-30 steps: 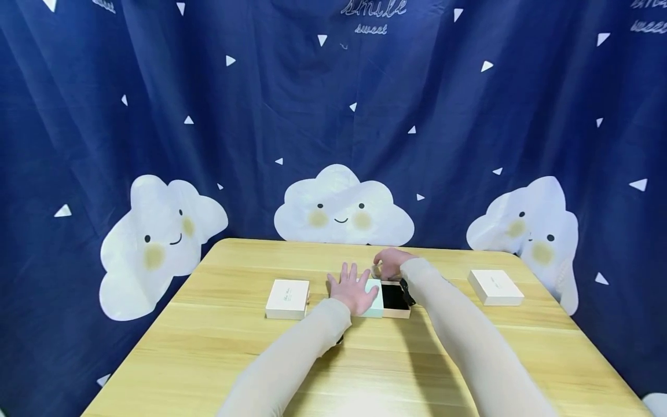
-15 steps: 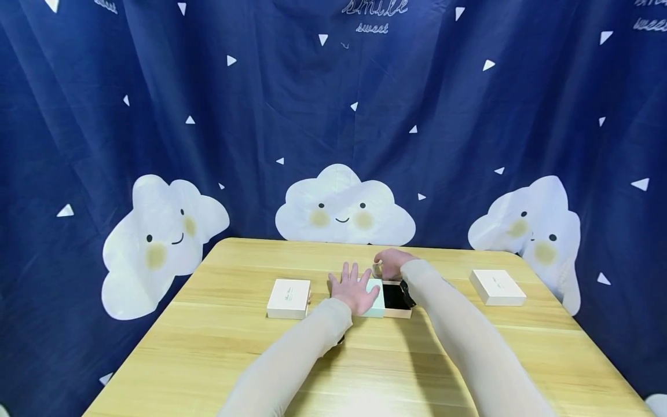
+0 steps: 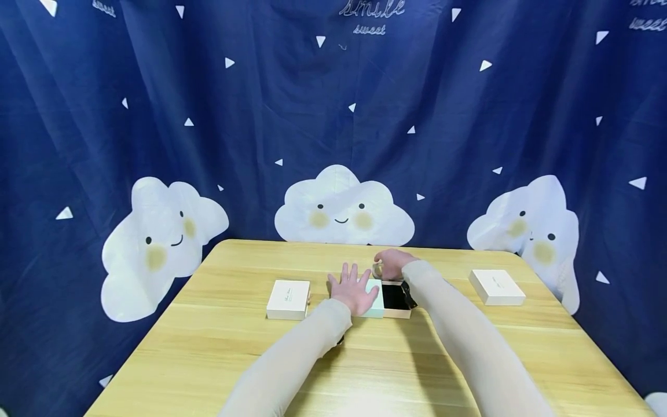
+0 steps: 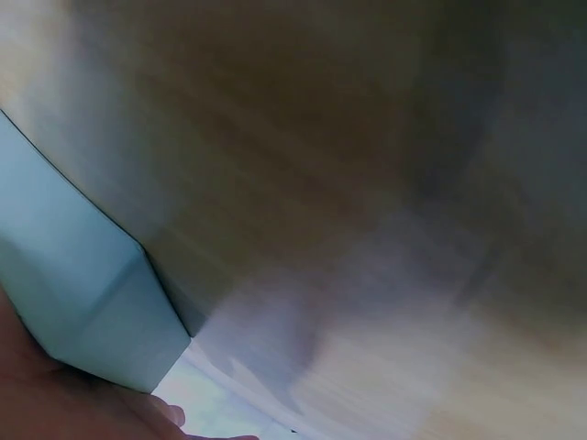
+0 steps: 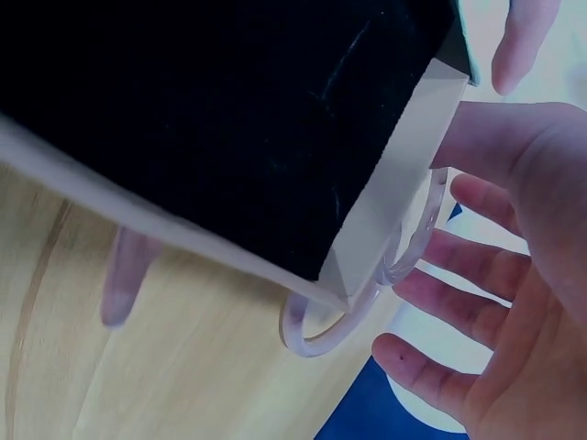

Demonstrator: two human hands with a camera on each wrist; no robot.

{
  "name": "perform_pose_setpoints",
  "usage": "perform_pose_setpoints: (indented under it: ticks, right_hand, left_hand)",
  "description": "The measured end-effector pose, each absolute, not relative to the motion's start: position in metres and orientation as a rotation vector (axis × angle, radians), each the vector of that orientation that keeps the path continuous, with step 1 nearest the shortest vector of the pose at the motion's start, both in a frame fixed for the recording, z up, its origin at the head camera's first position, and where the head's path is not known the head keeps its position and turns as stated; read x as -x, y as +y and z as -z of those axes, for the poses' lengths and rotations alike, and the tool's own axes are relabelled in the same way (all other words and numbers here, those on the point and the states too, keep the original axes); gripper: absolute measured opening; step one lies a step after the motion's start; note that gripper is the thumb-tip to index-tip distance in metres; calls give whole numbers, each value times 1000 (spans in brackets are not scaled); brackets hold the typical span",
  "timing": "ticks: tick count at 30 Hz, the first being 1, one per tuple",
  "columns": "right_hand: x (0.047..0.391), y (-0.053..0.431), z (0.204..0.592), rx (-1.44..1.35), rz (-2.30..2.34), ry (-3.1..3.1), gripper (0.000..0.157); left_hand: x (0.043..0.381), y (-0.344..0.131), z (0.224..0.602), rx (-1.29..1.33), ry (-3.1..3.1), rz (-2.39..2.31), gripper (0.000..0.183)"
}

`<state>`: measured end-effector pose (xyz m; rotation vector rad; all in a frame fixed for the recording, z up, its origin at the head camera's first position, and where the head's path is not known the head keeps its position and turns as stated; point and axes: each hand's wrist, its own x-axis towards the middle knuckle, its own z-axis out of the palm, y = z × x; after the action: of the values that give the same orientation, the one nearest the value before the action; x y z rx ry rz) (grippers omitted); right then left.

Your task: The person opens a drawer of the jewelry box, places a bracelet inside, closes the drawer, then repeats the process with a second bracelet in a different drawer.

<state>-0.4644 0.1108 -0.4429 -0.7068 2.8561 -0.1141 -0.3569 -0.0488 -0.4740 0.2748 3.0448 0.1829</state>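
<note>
My left hand (image 3: 354, 292) lies with its fingers spread over the mint sleeve (image 3: 375, 307) of a slide-out box. In the left wrist view the side of this sleeve (image 4: 83, 266) shows beside the hand's edge. From its right end sticks out a pale pink drawer (image 3: 397, 314) with a black lining (image 5: 202, 119). Just beyond the drawer's far edge my right hand (image 3: 392, 263) pinches a clear, pale bangle (image 5: 426, 234) between thumb and fingers. Another loop (image 5: 321, 341) of the same look shows below the drawer's corner; whether it is a separate bangle I cannot tell.
A white box (image 3: 288, 300) with small lettering stands to the left. Another white box (image 3: 497, 287) stands at the right of the wooden table (image 3: 208, 359). A blue curtain (image 3: 250, 116) with clouds hangs behind the table's far edge.
Both hands and the boxes keep their places. The bangle under my right hand shows slightly more clearly than one second ago; the head view shifts a little.
</note>
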Motion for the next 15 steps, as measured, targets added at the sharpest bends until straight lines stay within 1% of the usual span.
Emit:
perform_pose_setpoints:
  ticks: [5,12,15]
  right_hand:
    - [468,115,445,773,118,2881,59]
    - [453,115,427,744,117,2872,64]
    - [451,118,424,744,129,2871,64]
  left_hand:
    - [359,-49,478,-271,3047,-184,67]
    - [358,-49,476,-282,3061,-208,66]
    - [356,-50,474,-285,3059,-209,65]
